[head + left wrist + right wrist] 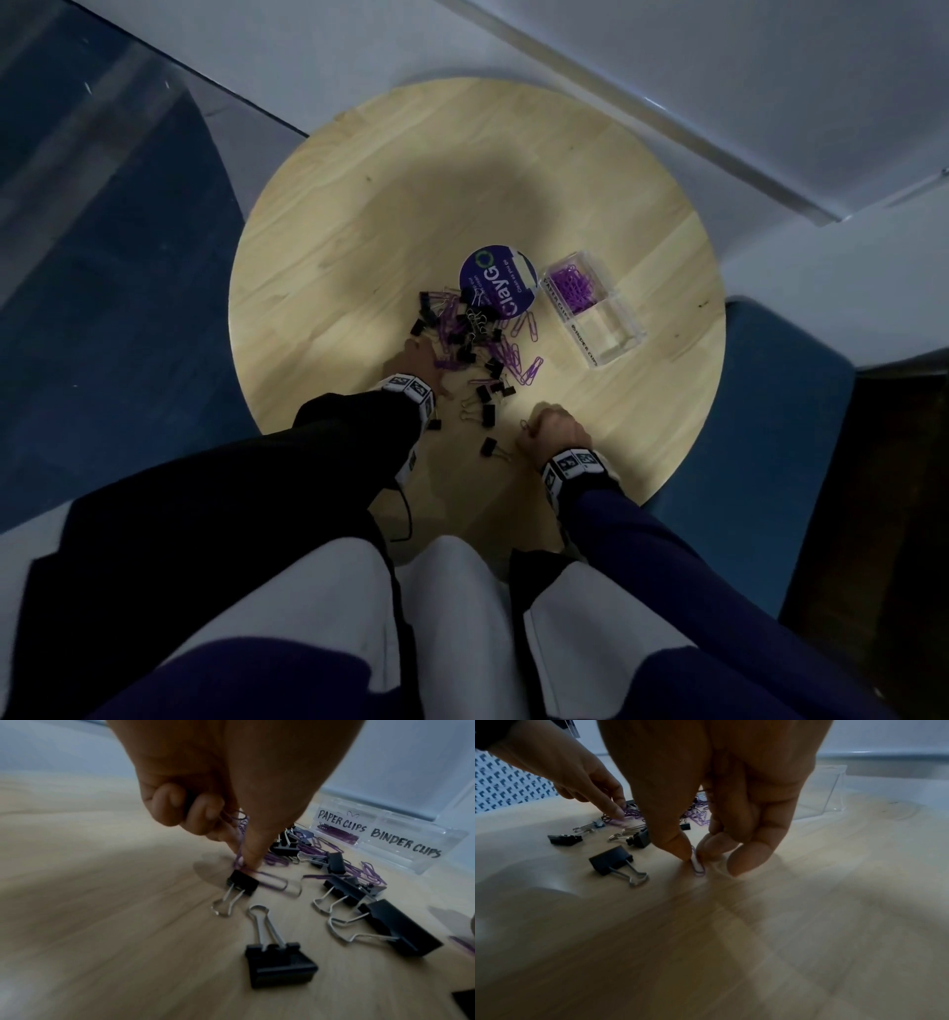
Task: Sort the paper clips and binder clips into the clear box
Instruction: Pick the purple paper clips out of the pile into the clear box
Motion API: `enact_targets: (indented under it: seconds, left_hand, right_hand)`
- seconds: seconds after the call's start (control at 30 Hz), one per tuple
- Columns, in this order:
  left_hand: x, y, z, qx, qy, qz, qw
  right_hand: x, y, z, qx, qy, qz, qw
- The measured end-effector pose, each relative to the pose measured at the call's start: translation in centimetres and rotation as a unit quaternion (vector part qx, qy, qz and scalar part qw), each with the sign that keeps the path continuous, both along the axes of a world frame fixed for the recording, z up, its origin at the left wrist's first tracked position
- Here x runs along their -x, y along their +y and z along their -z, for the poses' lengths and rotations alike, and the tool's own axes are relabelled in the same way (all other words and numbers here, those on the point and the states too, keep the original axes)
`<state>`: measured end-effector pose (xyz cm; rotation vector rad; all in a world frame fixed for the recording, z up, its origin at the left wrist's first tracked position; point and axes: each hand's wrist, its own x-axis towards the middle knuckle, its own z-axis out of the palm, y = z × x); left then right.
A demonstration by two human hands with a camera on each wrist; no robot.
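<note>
We are pinching a thin, slippery paper clip [698, 866] at the tabletop's [359, 216] near edge with our right hand [721, 805]; our left hand [231, 787] is holding several clips. The box [595, 308] is sitting toward the right edge.

We see a round wooden table [462, 169] w/ dim light, white wall [719, 61] behind, blue floor [102, 308] left.

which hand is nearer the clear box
Right. The right hand is at the table's near edge, below the clear box; the left hand is farther, across the clip pile.
</note>
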<state>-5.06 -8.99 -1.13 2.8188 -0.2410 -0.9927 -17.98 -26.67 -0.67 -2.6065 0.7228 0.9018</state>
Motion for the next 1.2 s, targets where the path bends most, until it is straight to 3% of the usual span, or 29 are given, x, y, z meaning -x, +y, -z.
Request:
enact_targets:
  seconds: [0.33, 0.5, 0.7, 0.8, 1.0, 1.2]
  left_hand:
    - [-1.3, 3.3, -2.3, 0.122, 0.008, -0.013, 0.992]
    - [-1.7, 4.6, -3.2, 0.161, 0.011, -0.02, 0.987]
    - [-2.7, 4.3, -5.1, 0.226, 0.072, -0.219, 0.947]
    - [-2.8, 4.1, -5.8, 0.252, 0.101, -0.244, 0.931]
    - [-2.2, 3.9, -6.7, 0.274, 0.151, -0.289, 0.905]
    - [-1.3, 4.4, -6.8, 0.228, 0.184, -0.261, 0.92]
  right_hand:
    - [-0.6, 0.4, -0.2, 0.004, -0.004, -0.001, 1.0]
    - [-0.3, 0.1, -0.5, -0.046, -0.056, 0.071, 0.995]
    - [1.1, -0.8, -0.8, -0.047, -0.138, 0.194, 0.97]
    - [1.5, -0.9, -1.3, -0.023, -0.098, 0.238, 0.966]
    - [1.3, 0.6, -0.7, -0.022, -0.037, 0.221, 0.974]
    - [0.1, 1.3, -1.0, -0.007, -0.003, 0.229, 0.973]
